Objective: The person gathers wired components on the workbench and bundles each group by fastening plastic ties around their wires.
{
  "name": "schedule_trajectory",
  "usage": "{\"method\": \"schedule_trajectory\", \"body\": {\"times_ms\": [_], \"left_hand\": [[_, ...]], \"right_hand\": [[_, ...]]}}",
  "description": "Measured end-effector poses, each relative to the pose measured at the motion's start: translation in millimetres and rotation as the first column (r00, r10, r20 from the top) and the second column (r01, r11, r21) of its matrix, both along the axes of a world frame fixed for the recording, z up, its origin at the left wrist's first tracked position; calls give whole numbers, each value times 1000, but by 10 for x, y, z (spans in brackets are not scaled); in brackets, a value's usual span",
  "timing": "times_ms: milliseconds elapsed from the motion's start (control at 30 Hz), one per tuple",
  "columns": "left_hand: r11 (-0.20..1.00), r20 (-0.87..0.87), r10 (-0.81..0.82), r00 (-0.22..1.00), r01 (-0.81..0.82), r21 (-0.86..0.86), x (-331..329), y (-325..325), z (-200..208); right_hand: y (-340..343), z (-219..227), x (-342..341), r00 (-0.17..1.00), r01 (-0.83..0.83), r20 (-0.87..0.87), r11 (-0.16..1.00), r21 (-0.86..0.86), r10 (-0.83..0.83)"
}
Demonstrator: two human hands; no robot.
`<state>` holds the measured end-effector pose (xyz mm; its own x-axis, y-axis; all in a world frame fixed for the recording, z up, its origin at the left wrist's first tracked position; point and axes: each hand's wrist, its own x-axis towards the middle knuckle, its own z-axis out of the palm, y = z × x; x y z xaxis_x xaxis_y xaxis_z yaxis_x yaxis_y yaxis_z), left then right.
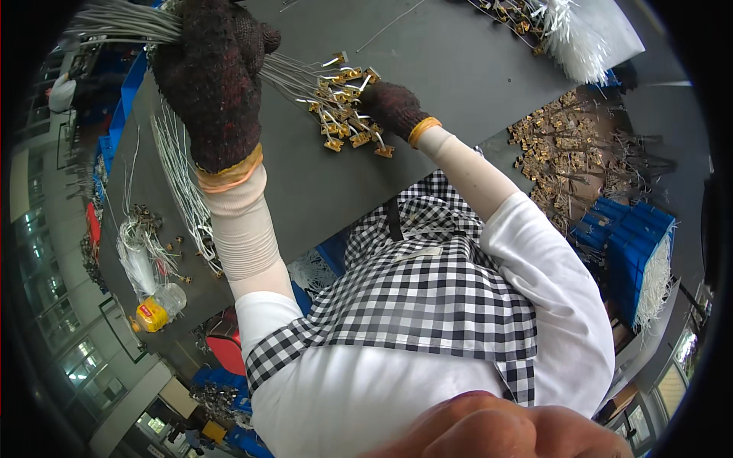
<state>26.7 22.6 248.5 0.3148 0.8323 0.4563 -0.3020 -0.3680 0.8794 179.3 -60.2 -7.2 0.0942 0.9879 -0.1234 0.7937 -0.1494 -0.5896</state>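
My left hand (214, 80), in a dark knitted glove, is closed around a thick bundle of grey wires (137, 25). From the fist the wires run right across the dark table and fan out. Brass-coloured metal terminals (336, 114) sit on their ends, joined by short white lengths. At the right side of this cluster is my right hand (391, 108), also gloved, its fingers curled in against the terminals. Its fingertips are partly hidden, so what they pinch does not show.
Long pale wires (179, 164) lie along the table's left side. Beyond are a yellow-labelled bottle (162, 307) and a wrapped wire bundle (137, 263). A heap of brass terminals (561, 141) lies right, near blue bins (637, 259). White strands (576, 42) lie at far right.
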Motion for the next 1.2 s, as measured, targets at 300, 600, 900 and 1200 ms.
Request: {"method": "schedule_trajectory", "body": {"times_ms": [300,600,900,1200], "left_hand": [[990,-109,-62,992,75,119,-108,198,-33],[967,-270,191,944,-134,218,-11,-23,78],[997,-129,70,989,-73,-21,9,28,41],[983,-46,-156,987,150,-111,96,324,53]], "right_hand": [[161,218,419,996,90,10,995,53,-91],[633,51,680,965,-258,-68,966,-35,255],[1291,57,466,986,-160,-50,986,-44,158],[1112,78,643,914,-379,-203,916,-127,350]]}}
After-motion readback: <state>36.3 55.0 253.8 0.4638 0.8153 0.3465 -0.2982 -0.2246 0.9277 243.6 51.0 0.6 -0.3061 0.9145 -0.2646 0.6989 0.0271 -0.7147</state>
